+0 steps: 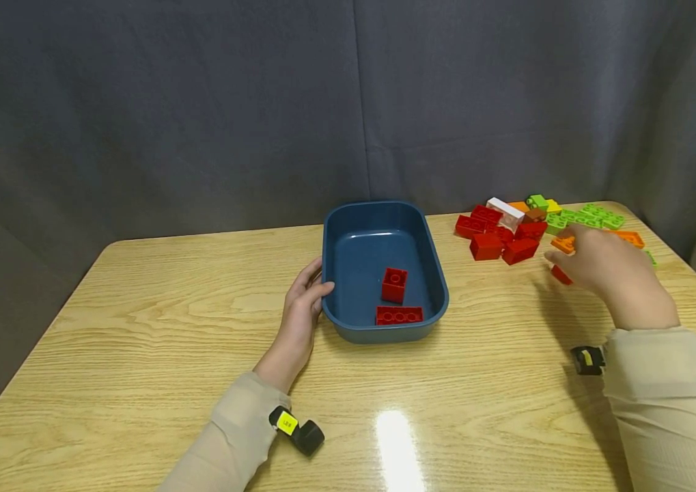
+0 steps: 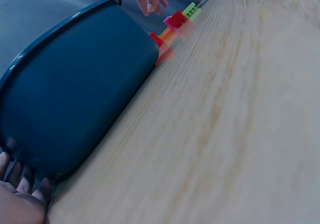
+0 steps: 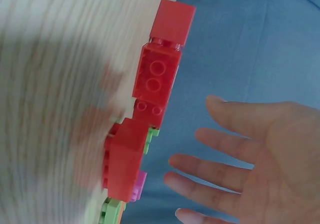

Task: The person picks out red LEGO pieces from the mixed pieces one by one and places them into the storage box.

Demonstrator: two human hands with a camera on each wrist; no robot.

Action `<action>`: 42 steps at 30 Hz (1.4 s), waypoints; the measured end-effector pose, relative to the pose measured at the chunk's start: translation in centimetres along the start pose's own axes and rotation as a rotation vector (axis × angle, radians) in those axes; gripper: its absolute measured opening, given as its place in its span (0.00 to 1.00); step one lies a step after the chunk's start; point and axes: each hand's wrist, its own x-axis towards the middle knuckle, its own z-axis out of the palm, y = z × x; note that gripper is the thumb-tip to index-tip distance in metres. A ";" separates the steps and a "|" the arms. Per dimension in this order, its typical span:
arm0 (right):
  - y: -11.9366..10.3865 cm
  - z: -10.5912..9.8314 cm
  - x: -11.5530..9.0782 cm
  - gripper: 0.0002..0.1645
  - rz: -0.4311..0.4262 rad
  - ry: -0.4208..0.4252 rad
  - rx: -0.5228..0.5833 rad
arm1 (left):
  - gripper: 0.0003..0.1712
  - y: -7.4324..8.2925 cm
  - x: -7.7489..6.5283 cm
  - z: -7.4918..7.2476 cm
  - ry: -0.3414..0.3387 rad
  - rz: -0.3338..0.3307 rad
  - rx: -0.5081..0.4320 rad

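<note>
A dark blue plastic bin point(image 1: 378, 333) stands on the table with two red toy bricks inside, a squarish brick point(image 1: 393, 285) and a longer brick point(image 1: 399, 315). My left hand point(image 1: 301, 307) holds the bin's left side, thumb at the rim; the left wrist view shows fingertips point(image 2: 25, 181) against the outer wall. Over at the right, my right hand point(image 1: 606, 270) hovers above the loose bricks. Its fingers are spread and grasp nothing in the right wrist view. Close to it are a red brick point(image 3: 127, 159) and, partly hidden below the hand, another red brick point(image 1: 561, 275).
A pile of red bricks point(image 1: 486, 247) lies right of the bin, with a white brick point(image 1: 505, 213) behind. Green bricks point(image 1: 593, 216) and an orange brick point(image 1: 628, 238) lie further right. A grey curtain point(image 1: 231, 116) hangs behind the wooden table point(image 1: 169, 355).
</note>
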 end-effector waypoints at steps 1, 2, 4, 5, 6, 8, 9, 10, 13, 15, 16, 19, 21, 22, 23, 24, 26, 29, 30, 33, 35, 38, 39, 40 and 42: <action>0.2 0.0 0.0 0.38 0.003 -0.008 0.002 | 0.34 0.0 0.0 0.0 0.001 -0.001 -0.001; 0.4 0.0 0.1 0.38 0.003 -0.016 0.006 | 0.34 0.0 0.0 0.0 0.002 -0.002 -0.004; 0.7 0.0 0.2 0.38 0.007 -0.035 0.012 | 0.33 0.0 0.0 0.0 0.003 -0.002 -0.005; 0.9 0.0 0.2 0.38 0.013 -0.048 0.014 | 0.33 0.0 0.0 0.0 0.003 -0.002 -0.007; 1.0 0.0 0.3 0.39 0.016 -0.060 0.014 | 0.33 0.0 0.0 0.0 0.003 -0.001 -0.009; 1.3 0.0 0.3 0.40 0.037 -0.092 0.015 | 0.33 0.0 0.0 0.0 0.003 -0.001 -0.011; 1.5 0.0 0.3 0.40 0.047 -0.107 0.015 | 0.33 0.0 0.0 0.0 0.003 -0.001 -0.012; 1.6 0.0 0.3 0.41 0.055 -0.121 0.017 | 0.34 0.0 0.0 0.0 0.002 0.000 -0.013; 1.9 0.1 0.3 0.40 0.068 -0.142 0.019 | 0.34 -0.1 0.1 0.0 -0.001 0.003 -0.012; 2.1 0.2 0.3 0.40 0.071 -0.141 0.026 | 0.34 0.0 0.1 -0.1 -0.004 0.006 -0.014; 2.2 0.3 0.4 0.39 0.075 -0.140 0.027 | 0.34 0.0 0.1 -0.1 -0.006 0.007 -0.013; 2.4 0.5 0.4 0.39 0.086 -0.138 0.030 | 0.34 0.0 0.0 -0.1 -0.006 0.005 -0.014; 2.5 0.6 0.4 0.40 0.096 -0.138 0.027 | 0.34 0.1 0.0 -0.1 -0.005 0.004 -0.011; 2.5 0.6 0.3 0.39 0.100 -0.134 0.026 | 0.34 0.1 0.0 -0.1 -0.005 0.003 -0.012; 2.5 0.7 0.3 0.39 0.101 -0.131 0.024 | 0.34 0.1 0.0 0.0 -0.005 0.003 -0.011; 2.5 0.7 0.3 0.39 0.105 -0.127 0.023 | 0.34 0.0 0.0 0.0 -0.005 0.004 -0.010; 2.5 0.8 0.2 0.38 0.110 -0.120 0.023 | 0.34 0.0 0.0 0.0 -0.006 0.003 -0.008; 2.6 0.9 0.2 0.38 0.112 -0.117 0.019 | 0.34 0.0 -0.1 0.0 -0.008 0.004 -0.003; 2.6 1.0 0.2 0.38 0.112 -0.120 0.018 | 0.34 0.0 -0.1 0.0 -0.009 0.004 -0.004; 2.6 1.1 0.2 0.40 0.107 -0.131 0.013 | 0.34 0.0 -0.1 0.0 -0.009 0.006 -0.007; 2.5 1.2 0.2 0.42 0.101 -0.136 0.009 | 0.34 0.0 -0.1 0.0 -0.007 0.008 -0.010; 2.5 1.3 0.3 0.42 0.092 -0.127 0.003 | 0.34 0.0 -0.1 0.0 -0.007 0.009 -0.012; 2.6 1.4 0.4 0.42 0.088 -0.127 -0.001 | 0.34 0.0 0.0 -0.1 -0.008 0.009 -0.012; 2.6 1.4 0.4 0.42 0.084 -0.127 -0.004 | 0.34 0.0 0.0 -0.1 -0.008 0.009 -0.011; 2.7 1.5 0.4 0.44 0.076 -0.129 -0.010 | 0.34 -0.1 0.0 -0.1 -0.009 0.007 -0.010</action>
